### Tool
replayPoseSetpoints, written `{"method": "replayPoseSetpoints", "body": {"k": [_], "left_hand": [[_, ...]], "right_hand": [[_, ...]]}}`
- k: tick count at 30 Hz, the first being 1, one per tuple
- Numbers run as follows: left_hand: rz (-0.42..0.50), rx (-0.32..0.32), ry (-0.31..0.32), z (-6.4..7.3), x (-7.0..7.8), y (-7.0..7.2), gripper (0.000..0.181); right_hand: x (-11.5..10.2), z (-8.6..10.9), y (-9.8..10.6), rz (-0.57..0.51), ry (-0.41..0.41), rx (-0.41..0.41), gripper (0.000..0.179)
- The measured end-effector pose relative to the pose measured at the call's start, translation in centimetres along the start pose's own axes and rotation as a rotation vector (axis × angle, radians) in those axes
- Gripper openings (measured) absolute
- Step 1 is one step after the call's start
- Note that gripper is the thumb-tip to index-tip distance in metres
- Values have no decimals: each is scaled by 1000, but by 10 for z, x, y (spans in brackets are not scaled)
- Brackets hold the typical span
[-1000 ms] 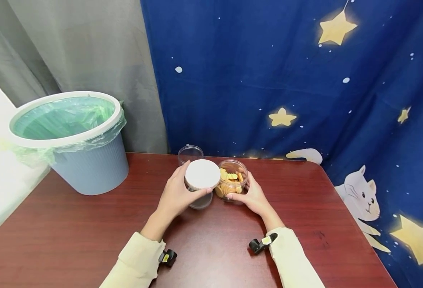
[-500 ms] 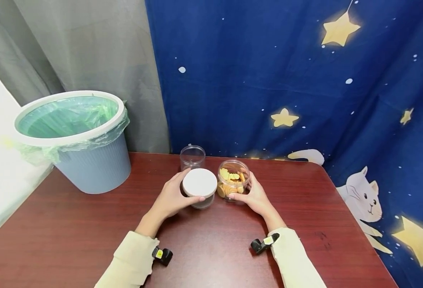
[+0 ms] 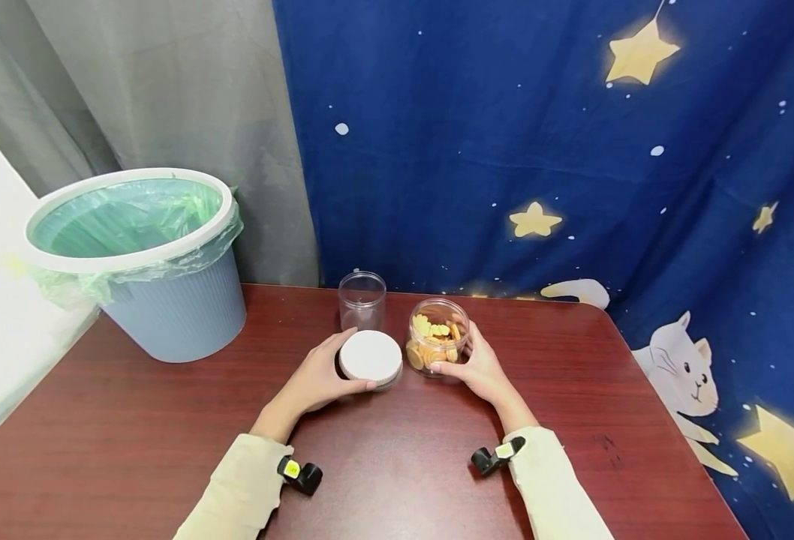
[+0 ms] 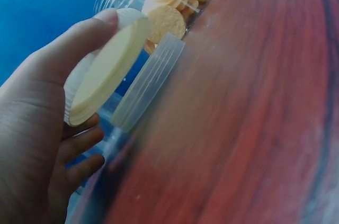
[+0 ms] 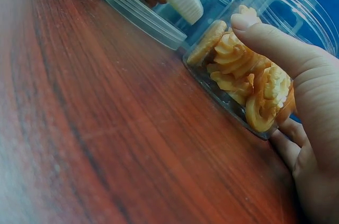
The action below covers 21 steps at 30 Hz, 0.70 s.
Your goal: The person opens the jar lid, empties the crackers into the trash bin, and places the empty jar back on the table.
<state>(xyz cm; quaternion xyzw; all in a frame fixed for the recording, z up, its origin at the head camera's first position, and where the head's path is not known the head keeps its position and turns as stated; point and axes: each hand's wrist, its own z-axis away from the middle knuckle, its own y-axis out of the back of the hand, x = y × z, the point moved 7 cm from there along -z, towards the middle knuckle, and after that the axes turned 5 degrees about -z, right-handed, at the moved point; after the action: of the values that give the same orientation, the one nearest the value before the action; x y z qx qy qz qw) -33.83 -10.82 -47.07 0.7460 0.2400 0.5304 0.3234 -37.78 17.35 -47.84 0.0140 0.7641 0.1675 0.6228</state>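
My left hand (image 3: 312, 379) holds a white ribbed lid (image 3: 371, 356) by its edge, thumb on the near side. In the left wrist view the lid (image 4: 108, 73) is tilted, close over a translucent lid (image 4: 151, 83) that lies on the table. From the head view the white lid hides most of that translucent one. My right hand (image 3: 481, 367) grips a clear jar (image 3: 439, 307) standing to the right, its top uncovered. Inside the jar are several golden cookies (image 5: 241, 68), some round and flat, some piped swirls. The right thumb lies across the jar's side.
An empty clear jar (image 3: 362, 300) stands behind the lids, near the table's back edge. At the left is a blue bin (image 3: 174, 311) lined with a green bag. A blue star-patterned curtain (image 3: 437, 150) hangs behind the reddish wooden table (image 3: 397, 465).
My left hand has moved down and slightly left with the white lid, over the translucent lid, uncovering more of the empty jar behind. The right hand keeps its hold on the cookie jar.
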Motion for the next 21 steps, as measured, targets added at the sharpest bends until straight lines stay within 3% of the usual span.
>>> {"method": "replayPoseSetpoints", "body": {"k": [12,21], "left_hand": [[-98,-36,-27,3,-5,-4,106],[-195,-66,-88,4,-4,-5,104]], "right_hand": [[2,-1,-1,-13,1,-4,96],[1,1,0,0,0,5,99]]}}
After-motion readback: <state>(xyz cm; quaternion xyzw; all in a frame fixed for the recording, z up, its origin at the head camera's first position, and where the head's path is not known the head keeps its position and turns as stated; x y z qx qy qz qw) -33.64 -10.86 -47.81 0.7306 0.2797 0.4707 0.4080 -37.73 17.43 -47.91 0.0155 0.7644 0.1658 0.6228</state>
